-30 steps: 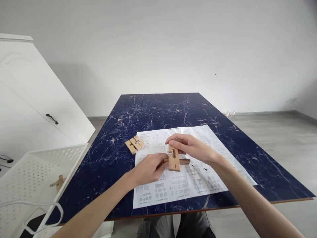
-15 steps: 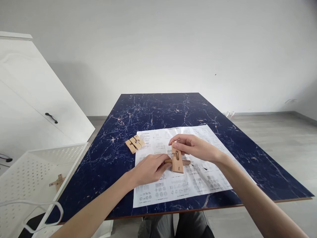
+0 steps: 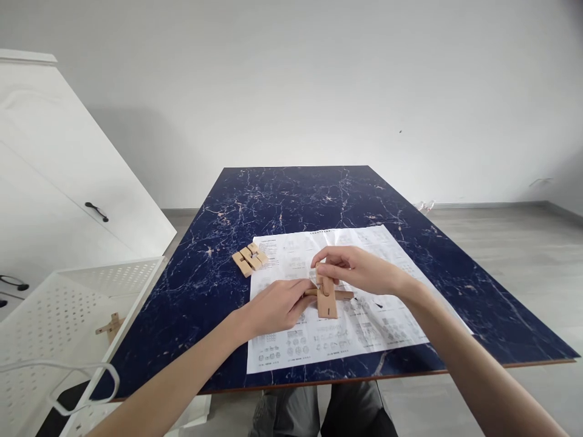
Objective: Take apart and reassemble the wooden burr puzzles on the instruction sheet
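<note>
Evidently, from where I stand, the step in hand is working two wooden pieces against each other, crossed over the printed sheet (image 3: 314, 355) on the near part of the table (image 3: 282, 194). The left hand (image 3: 277, 306) pinches the left end of a narrow bar (image 3: 345, 295); the right hand (image 3: 359, 267) grips the far end of a flat block (image 3: 327, 306), thumb on top and fingers curled behind. I'd judge that any next move calls for keeping the bar steady while the block is lined up at the crossing; whether they are joined there or merely touching, I can't tell.

That block's long axis runs near to far, its far end leaning slightly left, its near end, with a small dark mark, pointing towards the person. The bar lies crosswise, left to right, its free tip pointing right. Off to the left, a cluster of pale wooden pieces (image 3: 249, 260) sits by the sheet's far left corner.
</note>
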Demonstrator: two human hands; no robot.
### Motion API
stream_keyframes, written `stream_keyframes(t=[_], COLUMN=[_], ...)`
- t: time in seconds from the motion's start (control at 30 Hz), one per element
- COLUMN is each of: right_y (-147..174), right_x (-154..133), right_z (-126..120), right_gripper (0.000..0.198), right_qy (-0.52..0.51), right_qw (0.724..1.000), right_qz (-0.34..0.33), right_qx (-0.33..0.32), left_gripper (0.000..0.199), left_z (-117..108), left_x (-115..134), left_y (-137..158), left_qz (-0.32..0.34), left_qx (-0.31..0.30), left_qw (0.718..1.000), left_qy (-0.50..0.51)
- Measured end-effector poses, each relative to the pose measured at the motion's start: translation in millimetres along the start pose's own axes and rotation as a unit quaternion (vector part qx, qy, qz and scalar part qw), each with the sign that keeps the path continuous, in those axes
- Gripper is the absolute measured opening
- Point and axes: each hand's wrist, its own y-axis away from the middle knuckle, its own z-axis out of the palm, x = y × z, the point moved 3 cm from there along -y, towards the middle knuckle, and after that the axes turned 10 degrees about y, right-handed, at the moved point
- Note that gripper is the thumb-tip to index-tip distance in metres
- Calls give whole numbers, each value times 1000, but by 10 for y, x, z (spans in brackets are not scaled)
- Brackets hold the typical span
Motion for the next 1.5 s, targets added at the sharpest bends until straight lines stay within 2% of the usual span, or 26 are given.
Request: stream_keyframes(t=[0.13, 0.23, 0.4, 0.53, 0.83, 1.0, 1.33, 1.5], right_y=[-57, -64, -64, -75, 0, 69, 182, 204], right_x=[174, 300, 432, 482, 440, 353, 292, 354], right_z=[175, 258, 253, 224, 184, 156, 139, 151], right_gripper=[35, 37, 37, 39, 46, 44, 40, 41], right_qy=[-29, -75, -121, -133, -174, -192, -216, -232], right_qw=[998, 995, 988, 985, 976, 968, 955, 957], right_qz=[20, 9, -22, -35, -30, -29, -22, -14], right_qx=[-55, -64, -90, -106, -130, -161, -202, -174], left_gripper=[19, 22, 25, 26, 30, 24, 23, 24], left_z=[24, 22, 2, -23, -42, -36, -54, -40], left_x=[-29, -18, 36, 42, 40, 66, 150, 117], left_y=[14, 9, -13, -22, -46, -26, -5, -19], left_qz=[0, 6, 23, 10, -6, -7, 22, 19], left_qx=[-13, -10, -18, -23, -49, -74, -97, -76], left_qw=[999, 999, 999, 1000, 991, 982, 975, 976], left_qy=[-41, -52, -18, 15, 124, 176, 197, 205])
